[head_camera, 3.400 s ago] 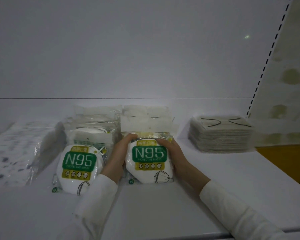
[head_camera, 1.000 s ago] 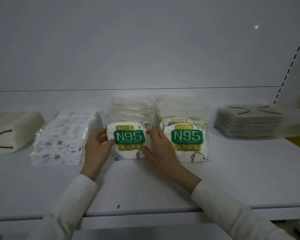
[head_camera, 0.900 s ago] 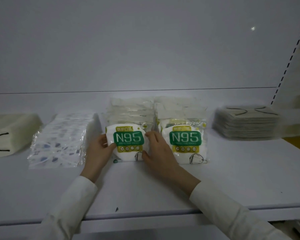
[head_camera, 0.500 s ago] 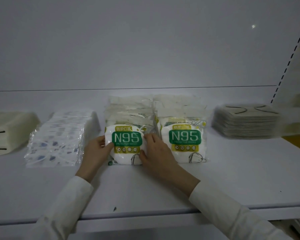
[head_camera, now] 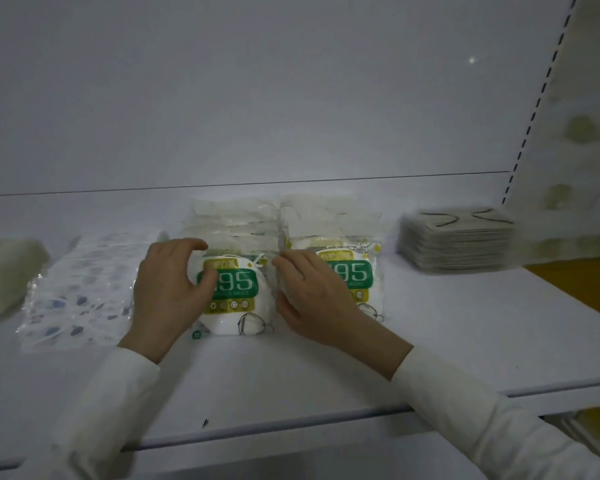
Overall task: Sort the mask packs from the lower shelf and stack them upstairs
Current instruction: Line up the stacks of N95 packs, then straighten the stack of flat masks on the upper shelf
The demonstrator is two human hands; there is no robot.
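Ctr of white shelf [head_camera: 465, 341]: two rows of bagged masks, w/ left N95 pack [head_camera: 238, 299] & right N95 pack [head_camera: 359, 278] upright at the front, side by side, nearly touching, green labels facing out. Behind each, more clear-bagged packs in a row toward the rear panel [head_camera: 257, 98].

At left N95 pack: left hand [head_camera: 168, 292] curled in a C round its upper-left edge. Thumb across the label front, index arched over the top, "N" covered. Pinching the pack btw. thumb & index.

At right N95 pack: right hand [head_camera: 314, 299] over its left edge, by the narrow gap btw. the two packs. Fingers bent, back of hand hiding the "N". Real grip or mere touch: can't tell, since light is dim & fingertips are out of sight.

Both forearms in white sleeves [head_camera: 111, 410], reaching in over the near shelf edge.

Left of the rows: patterned mask pack [head_camera: 73, 292] lying flat in clear wrap, just beside left hand. Further left, cream pack [head_camera: 4, 275], cut by the frame edge.

Right of the rows & apart: grey mask stack [head_camera: 458, 240], black ear loops on top, blurred. Far right: slotted upright [head_camera: 534, 109].
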